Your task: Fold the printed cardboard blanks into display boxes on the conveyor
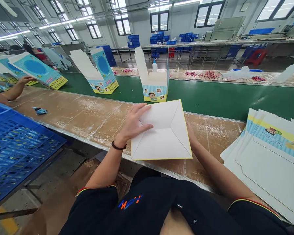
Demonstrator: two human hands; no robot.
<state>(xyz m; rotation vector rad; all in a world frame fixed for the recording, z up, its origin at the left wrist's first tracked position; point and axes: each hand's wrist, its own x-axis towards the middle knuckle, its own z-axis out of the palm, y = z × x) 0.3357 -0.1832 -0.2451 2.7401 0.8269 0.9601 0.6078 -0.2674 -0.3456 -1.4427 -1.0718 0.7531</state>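
A white cardboard box (pixel 166 140) with yellow edges lies in front of me on the brown workbench (pixel 88 114), its folded bottom flaps facing up. My left hand (pixel 134 122) rests flat on the flaps with fingers spread, pressing them down. My right hand (pixel 189 132) is behind the box's right side; only part of it shows and its fingers are hidden.
A stack of flat printed box blanks (pixel 271 153) lies at my right. Assembled boxes (pixel 154 81) (pixel 101 71) (pixel 38 70) stand on the green conveyor belt (pixel 222 98). A blue plastic crate (pixel 17 147) sits at my left. Another person's arm (pixel 12 91) reaches in at far left.
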